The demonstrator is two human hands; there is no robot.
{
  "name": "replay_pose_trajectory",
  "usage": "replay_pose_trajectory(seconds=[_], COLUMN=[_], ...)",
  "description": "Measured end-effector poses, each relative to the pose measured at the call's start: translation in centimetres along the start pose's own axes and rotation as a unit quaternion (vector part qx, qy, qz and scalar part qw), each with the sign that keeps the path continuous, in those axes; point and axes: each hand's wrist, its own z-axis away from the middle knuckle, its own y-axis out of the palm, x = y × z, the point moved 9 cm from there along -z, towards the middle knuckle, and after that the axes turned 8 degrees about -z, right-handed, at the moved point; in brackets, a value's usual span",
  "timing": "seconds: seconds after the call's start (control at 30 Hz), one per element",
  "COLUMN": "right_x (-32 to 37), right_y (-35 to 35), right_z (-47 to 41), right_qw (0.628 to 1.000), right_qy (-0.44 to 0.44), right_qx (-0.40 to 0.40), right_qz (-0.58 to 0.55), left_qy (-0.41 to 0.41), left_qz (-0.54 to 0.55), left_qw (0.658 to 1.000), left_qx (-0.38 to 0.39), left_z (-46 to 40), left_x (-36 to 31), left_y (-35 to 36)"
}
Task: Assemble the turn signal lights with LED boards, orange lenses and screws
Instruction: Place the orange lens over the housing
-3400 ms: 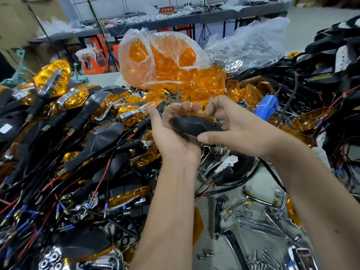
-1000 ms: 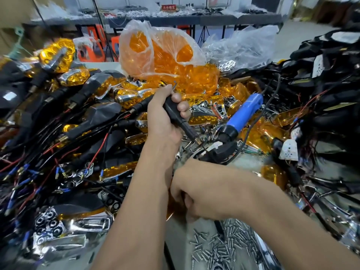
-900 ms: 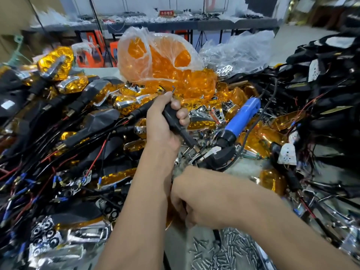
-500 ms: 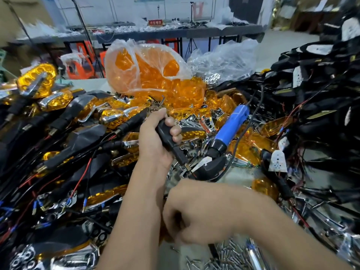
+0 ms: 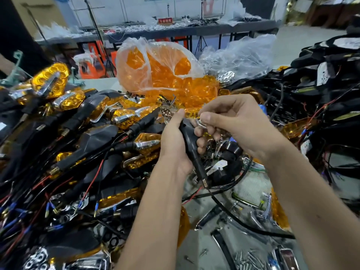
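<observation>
Your left hand (image 5: 176,145) grips the black lamp shell (image 5: 190,140); above that grip, your right hand (image 5: 236,124) pinches a small silvery part (image 5: 201,123), screws (image 5: 245,258) not yet driven.

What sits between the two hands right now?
In the head view, the black turn signal housing, gripped by the left hand; the right hand pinches a small silvery part against its top end.

Black turn signal housing (image 5: 188,136) w/ black stem in the left hand (image 5: 175,147); small silver bit at the right hand (image 5: 236,125). Behind: clear bag (image 5: 155,65) packed w/ bright orange lenses. Left pile (image 5: 64,117): amber honeycomb-pattern lenses, chrome trim, black shells. Wires (image 5: 93,178) red & black, blue-tipped ends. Grey desk (image 5: 251,190), silver screws (image 5: 247,258) lower right. Red sign (image 5: 165,20) far back.
</observation>
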Motion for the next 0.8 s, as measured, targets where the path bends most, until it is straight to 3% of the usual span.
replay_pose_trajectory(seconds=[0.1, 0.4, 0.8], right_x=[-0.5, -1.7, -2.7], right_y=[-0.3, -0.2, -0.4], right_z=[-0.5, -0.3, 0.6], right_qw=[1.000, 0.998, 0.998], right_qy=[-0.012, 0.028, 0.047], right_qx=[-0.019, 0.026, -0.007], right_qz=[0.005, 0.047, 0.038], left_qy=[-0.020, 0.001, 0.005], left_qz=[-0.022, -0.126, -0.157], left_qw=[1.000, 0.992, 0.987], left_qx=[0.002, -0.029, -0.036], left_z=[0.2, 0.4, 0.5], left_x=[0.5, 0.6, 1.1], left_y=[-0.1, 0.2, 0.6])
